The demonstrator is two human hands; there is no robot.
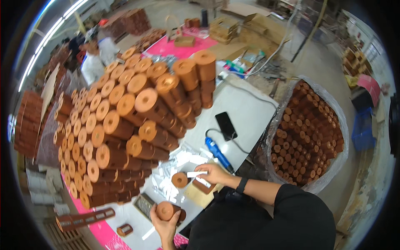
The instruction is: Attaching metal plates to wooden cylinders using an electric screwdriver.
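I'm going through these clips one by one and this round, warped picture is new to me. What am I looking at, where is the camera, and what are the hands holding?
There is one picture, from a wide fisheye camera on a person's head, looking down; that is why straight edges bend. No machine: two bare hands. The left hand holds a brown wooden cylinder. The right hand pinches a white strip beside a second cylinder. On the white table lie a tall stack of cylinders, loose white strips, a black phone and a blue corded tool. To the right stands a plastic-lined sack full of more cylinders.
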